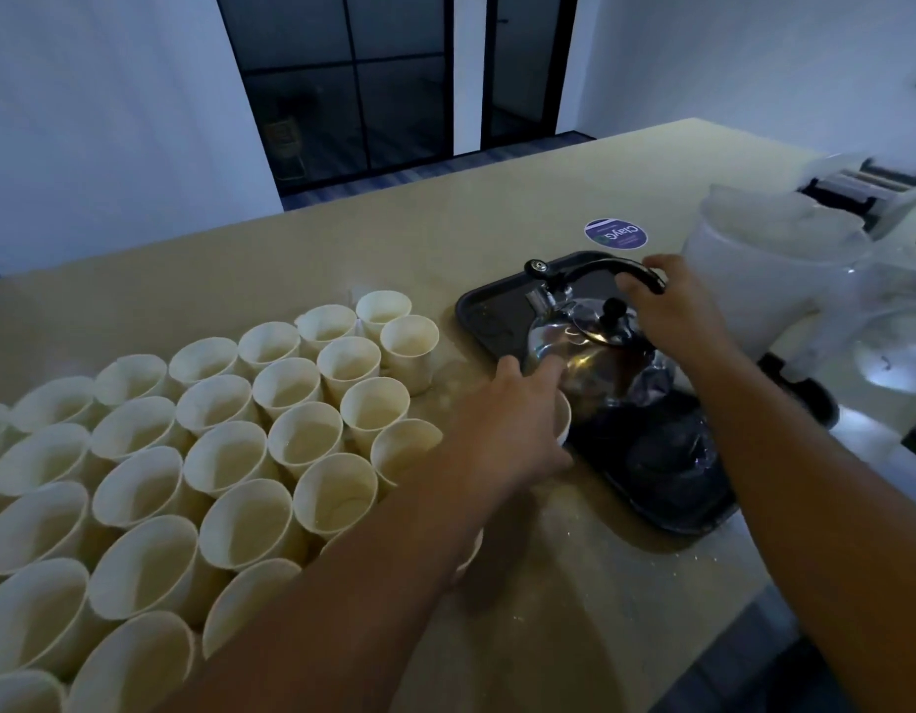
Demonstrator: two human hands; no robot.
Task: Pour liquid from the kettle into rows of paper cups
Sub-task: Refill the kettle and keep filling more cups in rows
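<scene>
On the near side of the tray (672, 517), a bare strip of the counter (574, 599) runs out to the counter's near edge, speckled with small pale specks; both forearms cross this strip. Left of the tray, the cups (229, 455) stand rim to rim in slanting rows, packed tight, reaching from the near left corner of the view up toward the tray's far left corner. A narrow gap of counter separates the nearest row from the tray's left rim.

The left hand (517, 424) lies at that rim, fingers curled round a single cup (564, 419) that stands just beside the kettle (589, 362); only a sliver of this cup shows past the fingers, and the fingertips (553, 365) reach up against the kettle's shiny lower side. The kettle sits on the tray, near its middle, its lid knob up and its spout toward the cups. The right hand (667, 301) comes in over the tray from the right and grips the black arched handle (600, 267), fingers wrapped over its right end.

Right of the tray stand a translucent jug (764, 280) and a clear glass vessel (893, 352), close to the tray's right rim, leaving little room there. Beyond the tray a round purple sticker (615, 233) lies on the counter, and past that the tan surface is open to its far edge. Behind it are pale walls and a dark-framed glass door (394, 79); the room is dim.
</scene>
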